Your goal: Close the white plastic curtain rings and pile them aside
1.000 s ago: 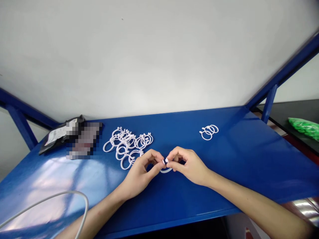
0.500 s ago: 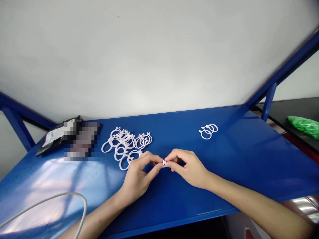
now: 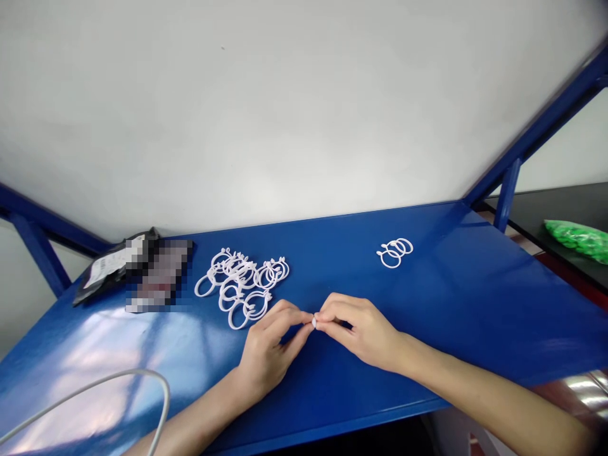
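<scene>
Left hand (image 3: 266, 350), right hand (image 3: 365, 330) clamped together on white ring (image 3: 314, 323); end gap now gone, ring looks closed.

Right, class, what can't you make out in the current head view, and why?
All in the head view:
White piece between left hand and right hand: full shape hidden by the fingers.
Ring pile at left: exact count hidden by overlap.
Cable: ends cut off by the left and bottom edges.
Grey packet: surface blurred by pixelation.

I see the left hand (image 3: 268, 351) and right hand (image 3: 365, 332) bare, the slim forearms (image 3: 468, 383) behind them just as uncovered.
</scene>
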A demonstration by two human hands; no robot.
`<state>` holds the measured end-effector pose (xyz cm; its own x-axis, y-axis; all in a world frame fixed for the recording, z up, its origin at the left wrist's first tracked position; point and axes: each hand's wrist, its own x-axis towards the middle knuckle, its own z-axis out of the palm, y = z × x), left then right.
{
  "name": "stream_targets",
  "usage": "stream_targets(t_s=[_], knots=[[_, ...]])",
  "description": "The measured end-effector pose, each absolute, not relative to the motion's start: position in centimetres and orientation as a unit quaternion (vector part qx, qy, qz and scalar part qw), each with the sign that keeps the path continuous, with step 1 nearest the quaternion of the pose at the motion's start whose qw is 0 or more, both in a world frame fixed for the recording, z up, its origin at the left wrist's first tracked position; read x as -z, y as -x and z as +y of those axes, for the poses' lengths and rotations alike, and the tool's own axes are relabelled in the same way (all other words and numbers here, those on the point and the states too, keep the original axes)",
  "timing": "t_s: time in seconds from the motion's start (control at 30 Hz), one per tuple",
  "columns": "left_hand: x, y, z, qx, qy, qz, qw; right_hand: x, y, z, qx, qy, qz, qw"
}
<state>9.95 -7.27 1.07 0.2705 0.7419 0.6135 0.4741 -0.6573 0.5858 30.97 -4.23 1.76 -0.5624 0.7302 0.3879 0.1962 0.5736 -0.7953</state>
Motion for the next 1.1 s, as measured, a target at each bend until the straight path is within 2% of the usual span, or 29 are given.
stream_targets(t_s=[0.27,0.43,0.53,0.67,0.77,0.87,1.0,1.1], knots=[[-1.2,-8.7,-5.4,-0.397,-0.832,0.385,0.042,-1.2,-30.6,-2.8,-0.303,0.339,-0.822,0.343],[-1.7,-3.8,-2.4,-0.319,-0.759,0.545,-0.158,-1.4,-33.2,0.2,-0.101,0.448,-0.839,0.293],[-1.5,-1.1,-1.1,-0.244,-0.715,0.63,-0.181,-2.0,-35.8,2.0,0.0,0.575,-0.785,0.23],[-1.4,0.1,-0.5,-0.211,-0.718,0.647,-0.148,-3.1,-38.2,3.2,0.053,0.679,-0.715,0.156],[-2.0,-0.8,-0.9,-0.247,-0.719,0.638,-0.124,-3.5,-38.2,3.0,0.055,0.697,-0.7,0.145],[-2.6,-2.8,-2.0,-0.333,-0.71,0.62,-0.024,-3.6,-36.8,1.9,0.015,0.641,-0.733,0.225],[-2.5,-6.6,-4.4,-0.365,-0.711,0.556,0.228,-3.1,-33.6,-0.8,-0.172,0.428,-0.815,0.352],[-1.7,-8.6,-5.7,-0.349,-0.715,0.496,0.347,-2.7,-31.5,-2.7,-0.277,0.332,-0.827,0.36]])
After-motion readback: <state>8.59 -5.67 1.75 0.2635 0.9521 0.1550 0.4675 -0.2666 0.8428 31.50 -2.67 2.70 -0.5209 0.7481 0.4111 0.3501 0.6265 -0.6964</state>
